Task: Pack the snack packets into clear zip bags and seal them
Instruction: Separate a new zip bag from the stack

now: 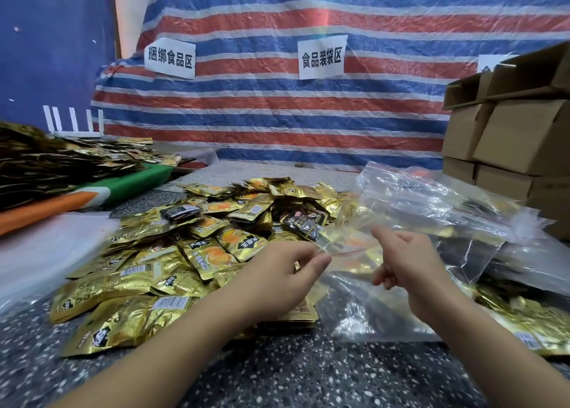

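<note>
A red, white and blue striped tarpaulin (277, 114) covers the back wall. Two white paper signs (320, 56) hang on it; a third, right of it, seems partly hidden behind stacked cardboard boxes (512, 130).

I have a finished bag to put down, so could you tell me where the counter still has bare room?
The speckled counter is bare along the near edge, around the forearms, and in a strip behind the gold snack packets toward the striped tarp. The middle is crowded with packets, the right with clear zip bags and cardboard boxes.
</note>
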`<state>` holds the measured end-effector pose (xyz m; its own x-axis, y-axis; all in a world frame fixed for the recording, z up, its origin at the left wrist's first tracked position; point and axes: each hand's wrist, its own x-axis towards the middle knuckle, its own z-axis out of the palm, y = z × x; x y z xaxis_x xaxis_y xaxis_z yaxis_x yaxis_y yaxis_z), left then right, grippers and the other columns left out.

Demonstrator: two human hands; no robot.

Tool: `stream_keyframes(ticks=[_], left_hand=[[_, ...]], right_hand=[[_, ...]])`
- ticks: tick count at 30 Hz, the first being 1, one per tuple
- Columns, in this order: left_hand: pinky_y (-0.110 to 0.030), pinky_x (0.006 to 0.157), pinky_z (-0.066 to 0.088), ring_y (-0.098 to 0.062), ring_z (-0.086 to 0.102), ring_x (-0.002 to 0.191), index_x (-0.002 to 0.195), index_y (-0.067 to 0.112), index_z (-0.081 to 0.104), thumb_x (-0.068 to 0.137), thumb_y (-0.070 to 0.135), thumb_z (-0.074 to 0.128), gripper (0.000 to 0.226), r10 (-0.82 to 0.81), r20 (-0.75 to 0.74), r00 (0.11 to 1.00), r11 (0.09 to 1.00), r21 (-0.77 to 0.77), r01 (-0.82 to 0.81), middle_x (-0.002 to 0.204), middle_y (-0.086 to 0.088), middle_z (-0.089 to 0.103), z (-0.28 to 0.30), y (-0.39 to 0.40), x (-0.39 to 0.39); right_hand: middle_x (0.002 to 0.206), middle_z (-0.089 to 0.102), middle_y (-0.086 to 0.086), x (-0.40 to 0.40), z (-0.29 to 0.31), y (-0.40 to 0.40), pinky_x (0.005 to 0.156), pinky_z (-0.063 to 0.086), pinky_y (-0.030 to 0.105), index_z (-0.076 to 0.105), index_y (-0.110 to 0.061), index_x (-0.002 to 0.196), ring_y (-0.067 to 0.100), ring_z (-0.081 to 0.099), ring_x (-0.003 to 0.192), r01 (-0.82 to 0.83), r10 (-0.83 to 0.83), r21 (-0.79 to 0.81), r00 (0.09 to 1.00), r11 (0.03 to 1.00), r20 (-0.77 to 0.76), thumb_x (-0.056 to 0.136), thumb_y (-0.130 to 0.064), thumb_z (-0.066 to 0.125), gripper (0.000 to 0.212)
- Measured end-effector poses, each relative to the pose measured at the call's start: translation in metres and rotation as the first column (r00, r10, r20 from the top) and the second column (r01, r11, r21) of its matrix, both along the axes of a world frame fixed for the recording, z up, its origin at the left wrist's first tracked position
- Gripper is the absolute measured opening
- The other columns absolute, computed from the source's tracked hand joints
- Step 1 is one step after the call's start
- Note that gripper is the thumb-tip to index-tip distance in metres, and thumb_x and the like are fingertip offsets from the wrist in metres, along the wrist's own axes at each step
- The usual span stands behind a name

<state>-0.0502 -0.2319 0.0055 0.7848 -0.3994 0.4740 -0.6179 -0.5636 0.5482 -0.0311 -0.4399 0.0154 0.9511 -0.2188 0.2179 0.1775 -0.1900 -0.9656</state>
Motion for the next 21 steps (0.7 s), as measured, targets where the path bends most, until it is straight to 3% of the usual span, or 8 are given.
stream_keyframes(ticks=[2, 4, 6, 8, 12, 15, 17, 21], left_hand=[[-0.042, 0.062, 0.046, -0.023, 0.056, 0.060, 0.073, 0.005, 0.061, 0.097, 0.059, 0.038, 0.063, 0.012, 0.016, 1.000, 0.998, -0.068, -0.011, 0.066, -0.013, 0.061, 0.002, 0.000, 0.000], [-0.045, 0.058, 0.041, -0.028, 0.048, 0.053, 0.062, 0.000, 0.051, 0.098, 0.057, 0.034, 0.069, 0.058, 0.030, 0.998, 0.993, -0.109, -0.054, 0.059, -0.019, 0.054, 0.003, 0.001, 0.001], [-0.038, 0.049, 0.035, -0.019, 0.039, 0.045, 0.054, 0.006, 0.044, 0.102, 0.046, 0.039, 0.062, 0.087, 0.023, 0.996, 0.992, -0.096, -0.084, 0.049, -0.011, 0.044, 0.002, 0.002, 0.003], [-0.024, 0.044, 0.026, -0.011, 0.031, 0.040, 0.048, 0.014, 0.038, 0.102, 0.038, 0.043, 0.059, 0.113, 0.014, 0.993, 0.992, -0.066, -0.112, 0.042, 0.004, 0.034, -0.001, 0.003, 0.005], [-0.027, 0.045, 0.028, -0.010, 0.030, 0.042, 0.051, 0.012, 0.044, 0.098, 0.034, 0.047, 0.052, 0.114, -0.032, 0.993, 0.993, -0.011, -0.115, 0.044, 0.005, 0.037, -0.004, 0.002, 0.006], [-0.031, 0.047, 0.032, -0.012, 0.036, 0.046, 0.060, 0.006, 0.052, 0.095, 0.033, 0.048, 0.044, 0.105, -0.052, 0.993, 0.994, -0.004, -0.105, 0.054, -0.011, 0.050, -0.005, 0.004, 0.007], [-0.037, 0.047, 0.035, -0.014, 0.039, 0.048, 0.063, 0.006, 0.055, 0.093, 0.033, 0.048, 0.041, 0.116, -0.041, 0.992, 0.993, 0.001, -0.117, 0.060, -0.014, 0.057, -0.005, 0.004, 0.007], [-0.034, 0.047, 0.037, -0.016, 0.041, 0.047, 0.064, 0.007, 0.057, 0.095, 0.036, 0.047, 0.043, 0.145, -0.019, 0.989, 0.989, 0.027, -0.144, 0.060, -0.011, 0.058, -0.007, 0.005, 0.010]], right_hand=[[0.036, 0.037, -0.003, 0.002, 0.003, -0.004, 0.037, 0.032, 0.027, 0.043, -0.018, 0.051, 0.016, 0.043, 0.033, 0.049, -0.048, -0.029, 0.998, 0.998, 0.045, 0.094, -0.044, 0.059, 0.053], [0.038, 0.033, -0.005, 0.009, 0.010, -0.007, 0.044, 0.029, 0.026, 0.039, -0.022, 0.041, 0.016, 0.032, 0.036, 0.129, -0.118, -0.071, 0.983, 0.989, 0.139, 0.094, -0.044, 0.054, 0.060], [0.040, 0.032, -0.007, 0.021, 0.021, -0.007, 0.050, 0.026, 0.027, 0.038, -0.020, 0.042, 0.017, 0.028, 0.042, 0.215, -0.165, -0.188, 0.954, 0.958, 0.251, 0.089, -0.036, 0.054, 0.052], [0.046, 0.040, -0.005, 0.039, 0.034, -0.003, 0.052, 0.027, 0.028, 0.043, -0.018, 0.050, 0.018, 0.034, 0.047, 0.260, -0.141, -0.421, 0.945, 0.869, 0.294, 0.089, -0.027, 0.055, 0.041], [0.073, 0.062, -0.001, 0.080, 0.051, 0.021, 0.057, 0.042, 0.028, 0.064, -0.013, 0.078, 0.012, 0.055, 0.065, 0.046, 0.041, -0.795, 0.995, 0.605, 0.089, 0.098, -0.022, 0.055, 0.024], [0.106, 0.069, 0.003, 0.108, 0.048, 0.044, 0.086, 0.050, 0.035, 0.070, -0.014, 0.113, 0.020, 0.062, 0.096, -0.154, 0.120, -0.925, 0.986, 0.349, -0.119, 0.099, -0.029, 0.055, 0.025], [0.118, 0.066, 0.005, 0.123, 0.044, 0.058, 0.085, 0.047, 0.032, 0.064, -0.013, 0.124, 0.020, 0.059, 0.100, -0.217, 0.120, -0.956, 0.973, 0.200, -0.196, 0.100, -0.033, 0.055, 0.032], [0.127, 0.061, 0.011, 0.148, 0.028, 0.075, 0.090, 0.049, 0.036, 0.053, -0.006, 0.133, 0.024, 0.058, 0.107, -0.252, 0.049, -0.961, 0.968, 0.116, -0.248, 0.101, -0.035, 0.052, 0.044]])
